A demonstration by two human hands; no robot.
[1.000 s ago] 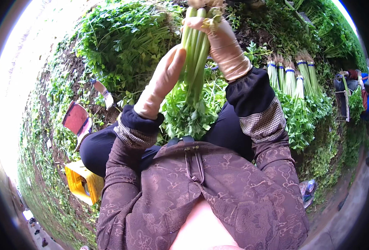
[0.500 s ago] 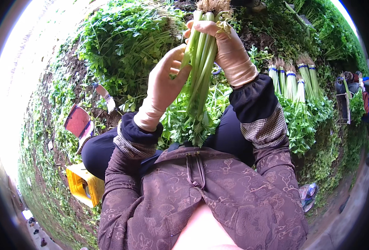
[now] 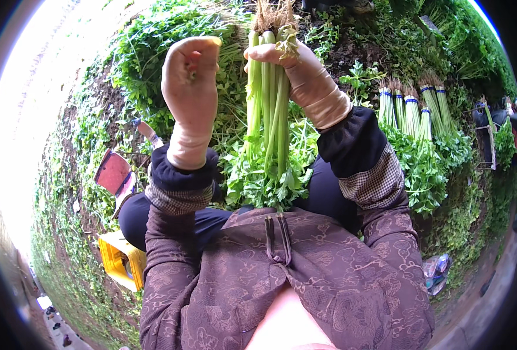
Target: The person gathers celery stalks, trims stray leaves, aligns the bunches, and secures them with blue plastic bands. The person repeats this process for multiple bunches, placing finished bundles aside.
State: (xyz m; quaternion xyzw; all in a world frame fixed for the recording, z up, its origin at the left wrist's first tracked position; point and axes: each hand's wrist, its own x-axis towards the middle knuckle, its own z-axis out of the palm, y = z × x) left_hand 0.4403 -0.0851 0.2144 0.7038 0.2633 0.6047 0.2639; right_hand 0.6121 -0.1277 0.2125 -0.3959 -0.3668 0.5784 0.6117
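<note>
While the right hand (image 3: 296,70) grips a bunch of long pale-green celery stalks with root tufts at the top and leafy ends hanging down (image 3: 268,125), fingers wrapped around it just below the roots, the left hand (image 3: 189,76) is raised beside it, apart from the stalks, its fingers curled into a loose fist with nothing visibly in it. Both hands wear thin tan gloves (the cuffs run into dark sleeves). The bunch hangs upright between the two forearms, its leaves reaching down to the person's lap, above a brown patterned jacket (image 3: 281,274). To the right, a row of tied celery bundles with blue bands (image 3: 413,116) lies on the ground. Leafy green plants (image 3: 147,52) grow behind the left hand. At the lower left a yellow plastic crate (image 3: 118,259) sits beside a reddish flat board (image 3: 114,173).
</note>
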